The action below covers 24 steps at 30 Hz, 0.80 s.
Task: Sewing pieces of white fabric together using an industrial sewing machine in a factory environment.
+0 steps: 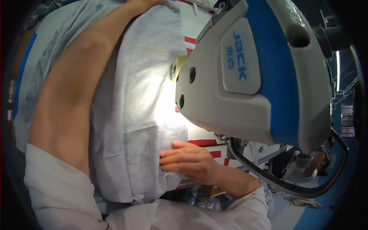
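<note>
A pale grey cloth (142, 111) with long folds and seams lies over the table beside the sewing machine (245, 103), which is white and blue. Its lamp lights the cloth brightly near the machine's head. My right hand (188, 163) rests on the cloth's right edge, fingers stretched out flat and pointing left. My left arm reaches across the cloth to its far end. There my left hand (145, 3) touches the cloth, but the picture's top edge cuts it off and its fingers are mostly hidden. The needle area is hidden behind the machine's head.
A yellow roll (177, 68) sits against the machine's head. Red strips (202, 142) mark the white table top. A thick black cable (268, 180) loops below the machine on the right. Another person (306, 165) is in the background at the right.
</note>
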### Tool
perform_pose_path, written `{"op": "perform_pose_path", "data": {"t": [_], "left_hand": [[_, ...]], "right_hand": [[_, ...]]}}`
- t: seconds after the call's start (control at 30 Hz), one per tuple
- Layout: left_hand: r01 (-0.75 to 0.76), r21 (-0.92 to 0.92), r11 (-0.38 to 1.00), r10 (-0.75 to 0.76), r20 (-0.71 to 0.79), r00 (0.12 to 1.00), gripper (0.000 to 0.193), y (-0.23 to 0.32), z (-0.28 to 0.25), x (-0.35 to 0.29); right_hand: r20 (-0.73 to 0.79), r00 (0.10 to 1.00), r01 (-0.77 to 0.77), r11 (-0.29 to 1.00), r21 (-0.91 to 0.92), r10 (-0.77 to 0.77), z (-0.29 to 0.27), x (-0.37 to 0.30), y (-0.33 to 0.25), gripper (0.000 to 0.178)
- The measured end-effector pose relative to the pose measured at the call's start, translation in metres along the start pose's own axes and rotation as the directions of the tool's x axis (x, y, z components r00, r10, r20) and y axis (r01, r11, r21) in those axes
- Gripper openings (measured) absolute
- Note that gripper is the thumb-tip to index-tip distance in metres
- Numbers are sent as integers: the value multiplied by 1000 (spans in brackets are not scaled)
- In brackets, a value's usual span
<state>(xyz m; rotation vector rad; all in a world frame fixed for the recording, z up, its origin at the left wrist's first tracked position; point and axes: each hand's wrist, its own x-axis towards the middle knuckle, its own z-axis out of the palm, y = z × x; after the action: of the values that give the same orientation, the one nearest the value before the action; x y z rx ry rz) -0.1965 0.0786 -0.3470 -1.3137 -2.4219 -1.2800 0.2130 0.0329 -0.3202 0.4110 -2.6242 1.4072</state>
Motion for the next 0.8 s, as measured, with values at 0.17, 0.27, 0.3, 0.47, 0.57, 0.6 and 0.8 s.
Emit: {"op": "perform_pose_path", "data": {"t": [0.17, 0.27, 0.3, 0.47, 0.57, 0.6, 0.8], "left_hand": [[-179, 79, 981, 133, 400, 907, 93, 93, -102, -179], [-87, 152, 985, 71, 108, 992, 78, 104, -169, -326], [-206, 214, 955, 159, 214, 964, 58, 62, -197, -365], [210, 495, 843, -233, -15, 972, 19, -78, -233, -231], [-5, 590, 808, 38, -44, 998, 28, -135, -215, -141], [153, 568, 809, -155, -46, 987, 32, -125, -194, -122], [124, 356, 926, -202, 190, 961, 52, -34, -153, -111]], "right_hand": [[-86, 994, -70, 998, 9, 71, -6, -20, 11, 20], [-58, 993, -103, 995, -17, 101, -13, -14, 12, 21], [-93, 983, -162, 985, -54, 156, 2, -29, 21, 25], [-232, 968, -103, 994, -32, 93, -15, 5, 9, 18], [-670, 677, -33, 921, 388, 306, 15, 1, -17, 37], [-686, 659, -42, 925, 377, 309, 28, 3, -27, 37], [344, 892, -321, 947, 26, 293, 77, 44, -78, 55]]}}
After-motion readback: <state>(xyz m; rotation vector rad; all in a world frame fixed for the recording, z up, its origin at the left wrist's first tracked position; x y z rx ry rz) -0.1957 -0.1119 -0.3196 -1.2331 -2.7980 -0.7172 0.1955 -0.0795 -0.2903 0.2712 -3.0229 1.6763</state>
